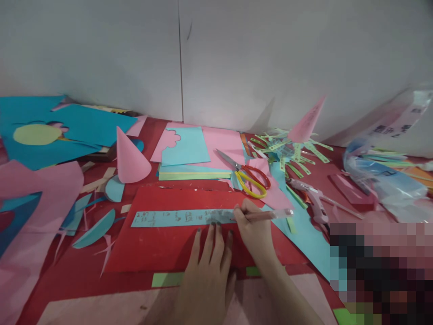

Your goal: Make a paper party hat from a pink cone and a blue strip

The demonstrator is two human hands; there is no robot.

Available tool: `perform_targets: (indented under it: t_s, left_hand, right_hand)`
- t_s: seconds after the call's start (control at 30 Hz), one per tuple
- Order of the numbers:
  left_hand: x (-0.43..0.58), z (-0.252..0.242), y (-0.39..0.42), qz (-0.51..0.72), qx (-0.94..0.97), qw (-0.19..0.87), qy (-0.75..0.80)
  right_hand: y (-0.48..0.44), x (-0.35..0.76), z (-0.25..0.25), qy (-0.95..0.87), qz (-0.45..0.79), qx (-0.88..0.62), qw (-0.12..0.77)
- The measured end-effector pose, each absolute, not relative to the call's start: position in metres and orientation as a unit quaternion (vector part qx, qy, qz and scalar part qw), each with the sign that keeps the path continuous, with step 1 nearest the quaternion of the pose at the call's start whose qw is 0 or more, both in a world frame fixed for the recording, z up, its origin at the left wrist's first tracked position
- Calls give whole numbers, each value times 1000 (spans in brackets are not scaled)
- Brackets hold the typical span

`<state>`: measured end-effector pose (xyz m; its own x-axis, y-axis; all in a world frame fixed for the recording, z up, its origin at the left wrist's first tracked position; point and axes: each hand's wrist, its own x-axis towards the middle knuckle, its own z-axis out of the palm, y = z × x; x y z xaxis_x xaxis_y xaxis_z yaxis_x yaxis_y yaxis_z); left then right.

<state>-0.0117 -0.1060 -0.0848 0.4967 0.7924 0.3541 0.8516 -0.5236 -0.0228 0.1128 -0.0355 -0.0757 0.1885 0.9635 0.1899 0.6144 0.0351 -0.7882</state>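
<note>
My left hand (206,266) lies flat on a red paper sheet (152,248), fingers stretched out, fingertips touching the lower edge of a long light-blue paper strip (176,218) with handwriting on it. My right hand (253,225) is closed around a pink pen (270,215), its tip resting on the right end of the strip. The two forearms come in from the bottom edge.
Scissors (248,176) with red and yellow handles lie behind the strip. Two pink paper cones (130,158) (306,122), a stack of coloured sheets (192,153), green paper slips (294,153), a glue gun (314,198), a plastic bag (382,176) and blue scraps lie about. A white wall stands behind.
</note>
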Motion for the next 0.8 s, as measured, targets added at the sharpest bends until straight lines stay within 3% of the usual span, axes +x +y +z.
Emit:
perform_targets:
  t_s: [0.8]
  left_hand:
    - [-12,-90,-109,-149,-857,86,-486]
  right_hand:
    - [-37,117,-76,-534,233,-658,477]
